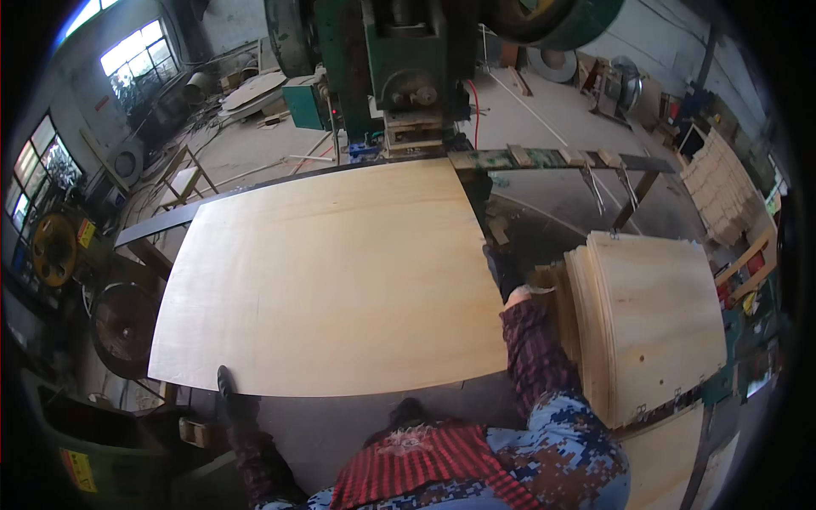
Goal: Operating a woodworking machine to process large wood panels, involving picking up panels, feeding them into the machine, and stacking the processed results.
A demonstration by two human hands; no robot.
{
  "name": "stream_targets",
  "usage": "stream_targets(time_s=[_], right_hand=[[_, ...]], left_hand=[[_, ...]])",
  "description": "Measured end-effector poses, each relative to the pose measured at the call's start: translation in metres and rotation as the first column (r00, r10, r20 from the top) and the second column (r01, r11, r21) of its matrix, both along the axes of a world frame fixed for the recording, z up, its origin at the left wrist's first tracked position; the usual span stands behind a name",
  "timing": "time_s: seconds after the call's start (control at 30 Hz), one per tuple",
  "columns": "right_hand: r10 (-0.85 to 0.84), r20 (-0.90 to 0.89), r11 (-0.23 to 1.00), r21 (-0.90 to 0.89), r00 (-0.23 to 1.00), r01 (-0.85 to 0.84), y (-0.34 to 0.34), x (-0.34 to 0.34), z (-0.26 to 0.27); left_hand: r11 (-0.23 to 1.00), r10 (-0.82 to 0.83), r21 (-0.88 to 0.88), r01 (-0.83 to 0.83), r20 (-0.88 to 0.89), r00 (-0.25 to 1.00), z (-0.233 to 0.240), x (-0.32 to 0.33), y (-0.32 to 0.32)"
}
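A large plywood sheet lies before me, its far edge at the base of a green press. My left hand, in a dark glove, grips the sheet's near edge towards its left corner, the thumb on top. At the sheet's right edge my right hand, in a dark glove, holds that edge; its fingers are partly hidden. A stack of plywood sheets stands just right of my right forearm.
A metal rail with wooden blocks and hanging tongs-like tools runs right of the press. A wooden chair frame stands at the left, beyond a round metal disc. A green bin-like container is at the lower left.
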State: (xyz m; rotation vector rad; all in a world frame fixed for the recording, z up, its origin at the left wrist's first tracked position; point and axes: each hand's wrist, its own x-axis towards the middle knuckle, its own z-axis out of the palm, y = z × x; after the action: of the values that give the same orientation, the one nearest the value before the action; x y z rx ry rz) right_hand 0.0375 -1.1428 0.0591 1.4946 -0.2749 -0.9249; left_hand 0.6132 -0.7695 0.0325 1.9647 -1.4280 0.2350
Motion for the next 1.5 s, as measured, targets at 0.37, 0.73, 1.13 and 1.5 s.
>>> stream_targets(time_s=[0.37,0.73,1.13,1.5], right_hand=[[-0.616,-0.411,0.631,0.253,-0.672,-0.733,-0.055,-0.021,-0.084],[-0.858,0.086,0.487,0.449,-0.506,-0.749,0.164,-0.021,0.021],[-0.439,-0.839,0.667,-0.065,-0.320,-0.743,0.222,0.061,0.023],[-0.286,-0.952,0.745,-0.290,0.105,-0.601,0.219,0.039,-0.002]], left_hand=[[0.995,-0.061,-0.099,0.000,-0.608,0.792,0.001,0.012,-0.072],[0.988,-0.026,-0.141,-0.058,-0.532,0.846,-0.038,0.031,-0.065],[0.993,-0.057,-0.102,0.058,0.009,0.998,-0.037,0.021,-0.065],[0.998,-0.059,0.010,0.059,-0.025,0.998,-0.018,0.004,-0.050]])
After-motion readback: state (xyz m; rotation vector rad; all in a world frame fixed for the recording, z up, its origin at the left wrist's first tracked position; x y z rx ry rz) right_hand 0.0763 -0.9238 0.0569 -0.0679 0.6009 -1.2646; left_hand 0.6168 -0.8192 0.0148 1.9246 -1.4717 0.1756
